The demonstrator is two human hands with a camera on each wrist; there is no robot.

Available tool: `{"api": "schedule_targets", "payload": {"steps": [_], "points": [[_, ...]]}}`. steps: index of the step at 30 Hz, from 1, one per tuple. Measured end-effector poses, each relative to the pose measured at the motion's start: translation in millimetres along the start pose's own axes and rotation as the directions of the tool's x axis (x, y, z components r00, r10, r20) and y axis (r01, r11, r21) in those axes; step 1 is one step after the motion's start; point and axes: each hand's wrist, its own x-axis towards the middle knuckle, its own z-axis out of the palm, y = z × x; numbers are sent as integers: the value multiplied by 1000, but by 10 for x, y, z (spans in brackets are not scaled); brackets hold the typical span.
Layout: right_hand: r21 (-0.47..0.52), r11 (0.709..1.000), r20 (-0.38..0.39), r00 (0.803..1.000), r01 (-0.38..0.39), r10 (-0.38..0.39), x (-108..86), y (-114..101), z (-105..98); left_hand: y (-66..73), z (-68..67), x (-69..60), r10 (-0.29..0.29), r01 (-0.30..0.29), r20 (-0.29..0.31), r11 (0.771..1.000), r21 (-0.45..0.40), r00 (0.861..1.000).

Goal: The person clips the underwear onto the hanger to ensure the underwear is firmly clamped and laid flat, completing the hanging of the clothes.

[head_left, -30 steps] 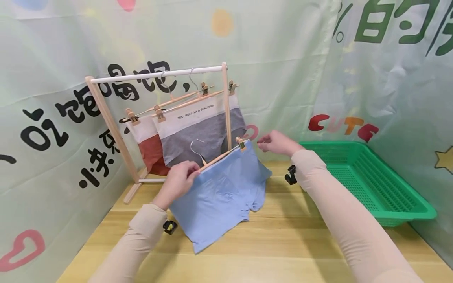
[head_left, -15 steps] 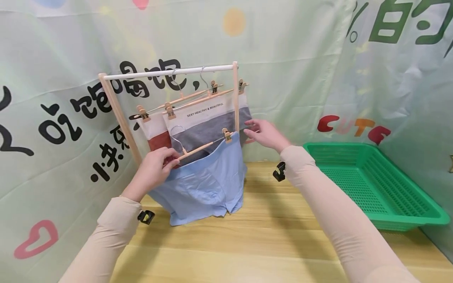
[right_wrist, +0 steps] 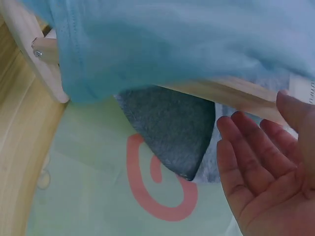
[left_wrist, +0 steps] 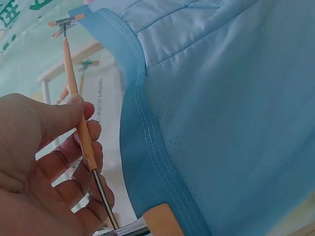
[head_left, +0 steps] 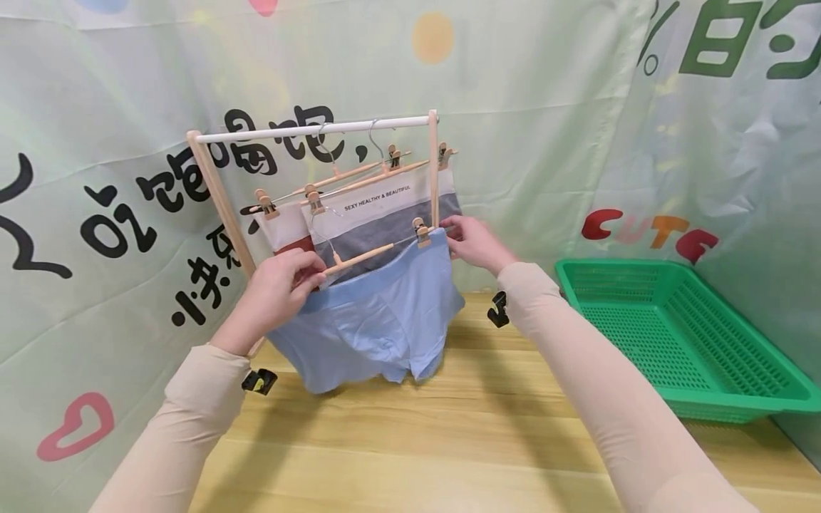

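Observation:
Light blue boxer briefs (head_left: 378, 313) hang from a clip hanger (head_left: 359, 262), one clip (head_left: 420, 232) gripping the waistband at the right. My left hand (head_left: 272, 296) holds the hanger's bar near its left part; the left wrist view shows thumb and fingers around the bar (left_wrist: 74, 73). My right hand (head_left: 477, 244) is beside the rack's right post, by the right end of the blue waistband. In the right wrist view its fingers (right_wrist: 251, 152) are extended near the wooden post (right_wrist: 236, 96), holding nothing visible. The hanger's left clip is hidden by my left hand in the head view.
A small wooden rack with a white rail (head_left: 276, 133) stands behind the briefs. Grey-and-white underwear (head_left: 378, 199) and rust-and-white underwear (head_left: 282, 224) hang on it from clip hangers. A green basket (head_left: 680, 263) stands at the right, before a printed cloth backdrop (head_left: 532, 157).
The left hand has carried the hanger and blue briefs up and closer to the rack. The right hand has moved left to the rack's right post. The view has shifted slightly.

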Motion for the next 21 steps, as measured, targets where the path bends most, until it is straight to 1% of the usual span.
{"api": "schedule_targets", "payload": {"steps": [4,9,12,16,21], "points": [[-49,999,-11,1000,-14,14,72,11,58,39,-153,51,-6,6,-7,1000,27,1000],[-35,999,-16,1000,-25,25,102,16,81,-12,-353,44,-14,14,0,996,88,1000],[-27,999,-9,1000,-18,18,96,3,82,-75,-463,-16,-28,25,23,991,135,999],[-17,1000,-4,1000,-21,21,88,6,89,-175,-593,-117,-78,68,46,979,193,996],[0,999,-1,999,-42,42,84,22,102,-311,-783,-254,-145,135,17,955,266,989]]}}
